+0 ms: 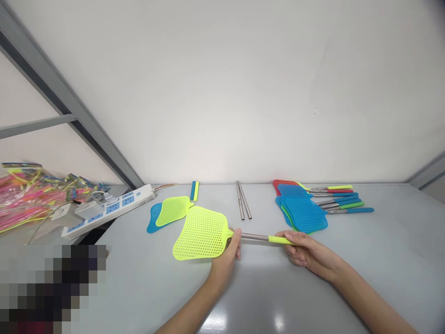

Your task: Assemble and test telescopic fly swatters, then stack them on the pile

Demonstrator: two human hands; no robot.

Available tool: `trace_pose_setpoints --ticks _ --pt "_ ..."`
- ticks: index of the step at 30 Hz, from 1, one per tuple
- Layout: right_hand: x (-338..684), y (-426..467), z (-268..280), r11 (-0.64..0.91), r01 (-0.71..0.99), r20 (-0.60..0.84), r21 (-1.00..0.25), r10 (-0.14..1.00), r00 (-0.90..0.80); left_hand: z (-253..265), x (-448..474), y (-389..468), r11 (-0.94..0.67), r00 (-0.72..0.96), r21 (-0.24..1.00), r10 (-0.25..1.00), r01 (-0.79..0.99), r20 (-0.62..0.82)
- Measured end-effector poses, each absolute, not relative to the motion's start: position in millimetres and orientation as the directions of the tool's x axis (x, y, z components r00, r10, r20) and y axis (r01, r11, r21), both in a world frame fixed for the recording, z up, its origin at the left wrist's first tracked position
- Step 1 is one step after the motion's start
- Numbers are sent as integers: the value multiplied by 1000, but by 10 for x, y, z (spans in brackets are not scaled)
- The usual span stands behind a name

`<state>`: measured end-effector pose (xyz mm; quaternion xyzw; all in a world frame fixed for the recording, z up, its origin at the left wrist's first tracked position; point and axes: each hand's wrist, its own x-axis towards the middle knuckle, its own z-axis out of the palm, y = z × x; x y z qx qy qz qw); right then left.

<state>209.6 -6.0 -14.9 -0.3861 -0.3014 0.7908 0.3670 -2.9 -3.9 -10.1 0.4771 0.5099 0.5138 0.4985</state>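
A yellow fly swatter (201,234) with a metal rod and a yellow grip is held level above the table. My left hand (227,255) is closed around the neck where the mesh head meets the rod. My right hand (306,250) pinches the yellow grip at the other end. Beyond them, two metal rods (243,200) lie on the table. Left of these are a blue grip (193,190) and a yellow grip (196,191), loose. A yellow swatter head (173,211) overlaps a blue swatter head (153,221). Fly swatters (308,214) in several colours are piled at the right.
A white power strip (116,208) with plugs in it runs along the left of the grey table (139,278). Past it lie colourful plastic-wrapped items (31,195). A white wall (236,93) rises behind the table, with a grey metal frame (93,130) on the left.
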Motion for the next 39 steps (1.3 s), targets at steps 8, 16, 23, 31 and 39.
trace_pose_setpoints --ticks 8,16,23,31,39 --pt "2097 -64 -158 -550 -342 -408 -762 818 -406 -120 -17 -43 45 -54 994 997 -103 -51" --pt "2099 -62 -183 -536 -346 -402 -770 828 -390 -106 -5 -48 94 -43 981 994 -168 -102" --pt "2080 -51 -187 -529 -378 -395 -760 838 -377 -156 21 -65 206 333 978 926 -43 -180" --pt "2067 -57 -179 -536 -347 -412 -770 832 -372 8 63 -276 -373 434 864 877 338 209" --pt "2063 -62 -169 -545 -356 -440 -759 832 -337 28 33 -217 -575 431 573 818 584 381"
